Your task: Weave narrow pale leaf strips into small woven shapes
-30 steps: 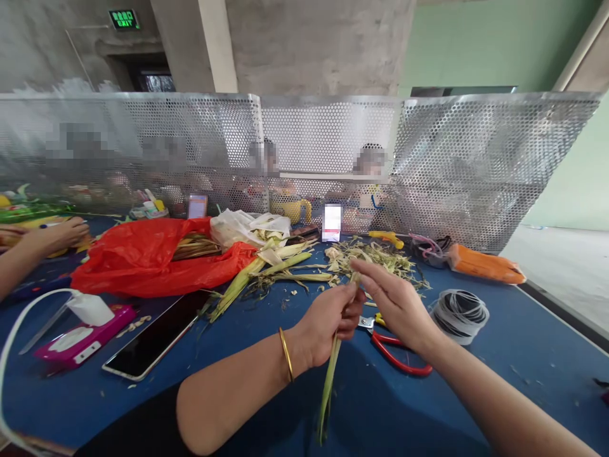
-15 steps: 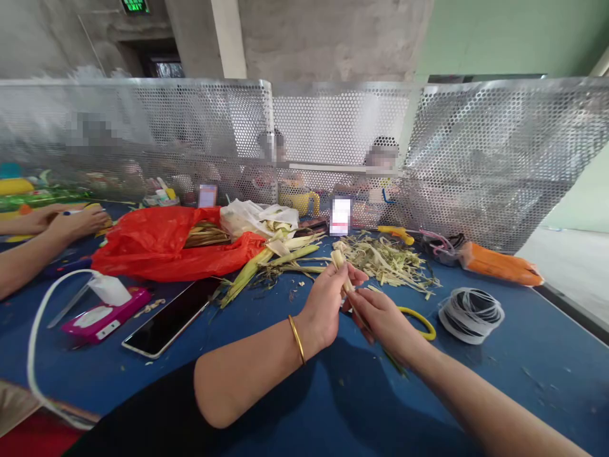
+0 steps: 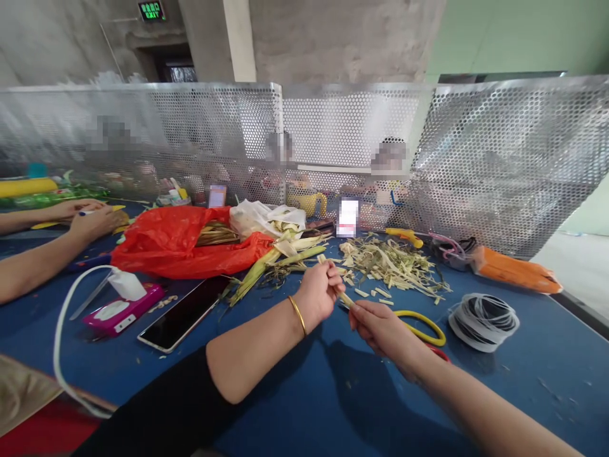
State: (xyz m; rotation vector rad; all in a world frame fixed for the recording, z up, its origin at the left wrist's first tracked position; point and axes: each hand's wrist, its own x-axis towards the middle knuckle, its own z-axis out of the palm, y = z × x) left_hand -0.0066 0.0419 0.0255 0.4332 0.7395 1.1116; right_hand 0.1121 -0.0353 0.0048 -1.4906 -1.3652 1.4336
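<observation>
The blue surface (image 3: 537, 355) stretches across in front of me, and along its far edge runs a screen of metal full of holes (image 3: 514, 171), probably put there to part my side from the people opposite. Toward the far left, the red bag (image 3: 157, 244) lies mouth open to its right, dry leaves showing inside, I suppose so they can be reached easily. The pile of scraps (image 3: 399, 263) spreads loosely near the middle of the far edge, seemingly pushed beyond my hands to leave me room. The white bag (image 3: 257, 219) rests crumpled behind the red one, with leafy stalks (image 3: 252, 273) trailing toward me. The phone (image 3: 183, 317) lies flat, face up, left of my arm. The orange packet (image 3: 516, 270) sits by the right edge, and the roll of cord (image 3: 483, 324) lies nearer me, likely parked out of the way.

My left hand (image 3: 321, 289) is curled round a pale strip (image 3: 347, 300), its upper end poking out past my fingers; my right hand (image 3: 373, 320) pinches the lower end between thumb and fingers. Held from two places, above the middle of the surface, the strip probably stays steady. Under my right wrist a yellow handle (image 3: 431, 319) peeks out, close by.
</observation>
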